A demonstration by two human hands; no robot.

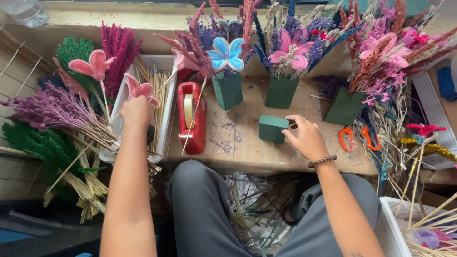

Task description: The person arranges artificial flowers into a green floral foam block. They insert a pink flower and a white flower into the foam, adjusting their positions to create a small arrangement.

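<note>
Two hands at a dried-flower bench, one in the stem tray, one on a foam block.

Bundles of dyed dried grass [52, 112] lie at far left. The left hand [135, 112] reaches into the white tray [167, 102] of stems, fingers closed around a pink fabric flower [141, 89]. A red tape dispenser [191, 118] sits beside the tray. The right hand [307, 138] rests loosely open, fingertips touching a bare green foam block [273, 128] on the wooden bench [238, 143]. Orange-handled scissors [354, 138] lie just right of it.

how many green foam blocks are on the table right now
4: a bare foam block at the right hand; three hold flower arrangements, at centre-left, centre and right. Others may be hidden.
</note>
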